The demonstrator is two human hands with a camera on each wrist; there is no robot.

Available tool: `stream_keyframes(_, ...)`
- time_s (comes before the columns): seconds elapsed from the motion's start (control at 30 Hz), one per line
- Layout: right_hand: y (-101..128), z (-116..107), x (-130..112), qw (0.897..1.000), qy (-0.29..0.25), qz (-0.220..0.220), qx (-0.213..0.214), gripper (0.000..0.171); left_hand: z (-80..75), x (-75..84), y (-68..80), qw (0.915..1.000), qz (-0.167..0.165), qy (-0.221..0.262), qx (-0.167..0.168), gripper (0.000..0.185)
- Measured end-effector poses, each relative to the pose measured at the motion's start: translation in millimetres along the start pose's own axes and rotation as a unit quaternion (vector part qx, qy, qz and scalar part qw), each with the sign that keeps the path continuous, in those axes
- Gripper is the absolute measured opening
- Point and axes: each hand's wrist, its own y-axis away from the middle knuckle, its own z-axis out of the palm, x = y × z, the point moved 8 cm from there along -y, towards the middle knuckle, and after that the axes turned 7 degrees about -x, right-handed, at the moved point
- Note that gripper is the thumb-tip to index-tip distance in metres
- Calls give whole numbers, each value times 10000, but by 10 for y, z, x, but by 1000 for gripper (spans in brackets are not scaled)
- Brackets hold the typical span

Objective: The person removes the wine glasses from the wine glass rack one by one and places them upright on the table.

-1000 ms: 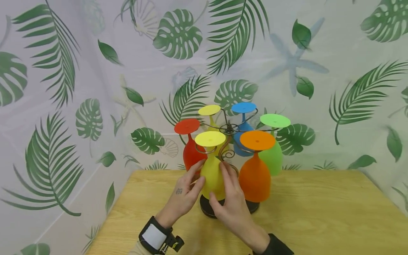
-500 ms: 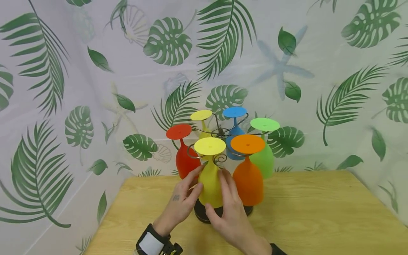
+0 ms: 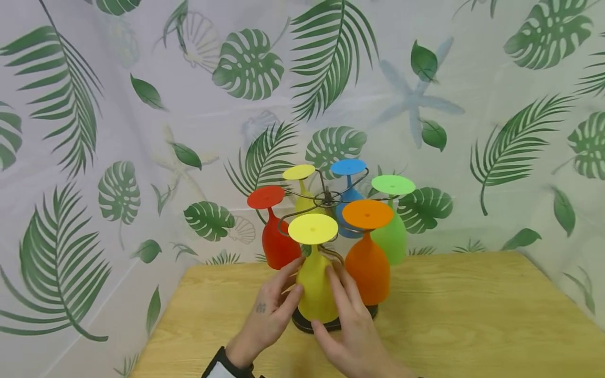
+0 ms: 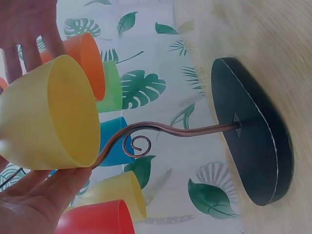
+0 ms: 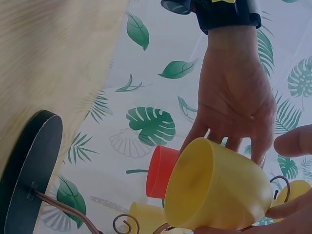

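An upside-down yellow wine glass is held between both hands at the front of a metal wine glass rack. My left hand grips its bowl from the left, and my right hand grips it from the right. Its foot stands forward of the rack's wire ring. In the left wrist view the open mouth of the bowl faces the black base, well apart from it. The right wrist view shows the same yellow bowl with fingers on both sides.
Around the rack hang several more upside-down glasses: red, orange, green, blue and another yellow. The rack stands on a wooden table before a leaf-patterned backdrop.
Both hands have drawn the front yellow glass toward me and lower, out from its ring. The other glasses stay in the rack. The head view has shifted slightly.
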Motion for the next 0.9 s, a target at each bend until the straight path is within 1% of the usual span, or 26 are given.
stream_keyframes(0.1, 53, -48, -38, 9991, 234, -328, 104, 92, 23, 33, 37, 9999, 97, 28, -20, 48)
stream_keyframes(0.2, 86, -85, -63, 9978, 340, -539, 190, 93, 40, 63, 57, 9997, 248, -17, -28, 49)
stream_keyframes(0.27, 103, -93, -72, 9974, 360, -583, 199, 93, 51, 72, 72, 9995, 307, -13, -55, 49)
stream_keyframes(0.4, 150, -82, -82, 9968, 477, -606, 193, 92, 71, 65, 141, 9994, 322, 28, -87, 48)
stream_keyframes(0.5, 202, -83, -79, 9961, 585, -642, 175, 89, 112, 87, 198, 9986, 515, -42, -135, 50)
stream_keyframes(0.57, 242, -85, -76, 9957, 575, -708, 126, 87, 141, 99, 237, 9981, 580, -105, -152, 56)
stream_keyframes(0.7, 306, -115, -85, 9936, 510, -998, 123, 90, 195, 144, 297, 9962, 798, -295, -183, 69)
stream_keyframes(0.83, 376, -131, -90, 9911, 574, -1188, 150, 95, 234, 186, 335, 9928, 1088, -451, -220, 70)
stream_keyframes(0.9, 421, -128, -84, 9897, 631, -1270, 180, 96, 256, 188, 353, 9921, 1130, -460, -275, 70)
